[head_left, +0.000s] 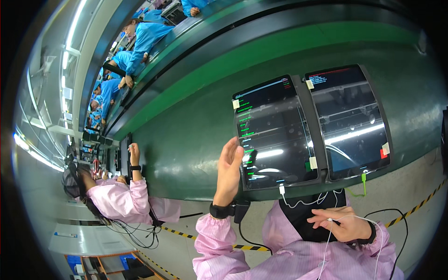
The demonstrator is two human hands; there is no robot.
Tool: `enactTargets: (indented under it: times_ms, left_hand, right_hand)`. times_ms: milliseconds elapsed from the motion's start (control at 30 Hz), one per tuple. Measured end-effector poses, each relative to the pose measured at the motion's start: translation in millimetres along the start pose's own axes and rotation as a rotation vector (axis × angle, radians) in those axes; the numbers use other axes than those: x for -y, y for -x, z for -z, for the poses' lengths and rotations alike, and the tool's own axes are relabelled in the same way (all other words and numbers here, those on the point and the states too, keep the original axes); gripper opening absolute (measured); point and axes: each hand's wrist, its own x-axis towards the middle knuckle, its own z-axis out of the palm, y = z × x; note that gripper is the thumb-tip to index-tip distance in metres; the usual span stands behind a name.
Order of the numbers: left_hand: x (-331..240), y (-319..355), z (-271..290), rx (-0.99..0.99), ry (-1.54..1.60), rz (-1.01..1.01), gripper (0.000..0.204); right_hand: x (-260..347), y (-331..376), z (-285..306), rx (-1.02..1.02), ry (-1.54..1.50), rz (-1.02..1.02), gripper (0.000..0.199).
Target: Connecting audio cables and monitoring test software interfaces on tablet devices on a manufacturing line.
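Note:
Two dark tablets lie side by side at the bench's near edge. Green lines of text run down the left tablet (275,140); the right tablet (347,121) has a mostly dark screen. A white cable plug (282,190) sits in the left one's lower edge, a green cable (364,179) in the right one's. My left hand (228,172) is upright at the left tablet's left edge, fingers stretched and holding nothing; whether it touches is unclear. Below the tablets, in front of my body, my right hand (343,225) is closed on a thin white cable (359,216).
The green bench (186,140) stretches away to the left. A co-worker in a pink smock (119,200) sits there, and several people in blue (151,37) work across the line. A black cable (403,224) hangs by my right arm. Striped tape (417,200) marks the floor.

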Motion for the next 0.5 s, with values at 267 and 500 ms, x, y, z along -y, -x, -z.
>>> enactTargets:
  times_ms: [267, 500]
  left_hand:
    - [9.1, 27.7, -5.7, 0.15, -0.218, -0.172, 0.07]
    - [9.5, 31.0, -2.0, 0.146, -0.157, -0.151, 0.082]
  right_hand:
    - [-6.6, -1.7, 0.6, 0.128, 0.038, 0.015, 0.026]
    - [-3.2, -1.4, -5.7, 0.046, -0.013, -0.004, 0.021]
